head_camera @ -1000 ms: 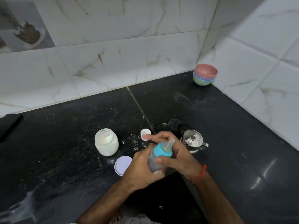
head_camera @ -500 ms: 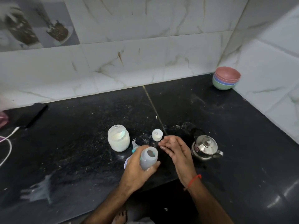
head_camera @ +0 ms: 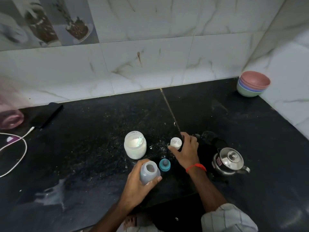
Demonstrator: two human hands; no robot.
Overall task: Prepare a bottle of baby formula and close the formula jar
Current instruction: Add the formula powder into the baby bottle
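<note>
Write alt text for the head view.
Left hand holds an open baby bottle while the right hand grasps a small white cup. The teal nipple cap and open formula jar sit on the black counter.

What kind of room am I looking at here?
Most likely a home kitchen corner: a black stone countertop meets marble-look wall tiles, with stacked bowls in the corner and a steel kettle on the counter.
</note>
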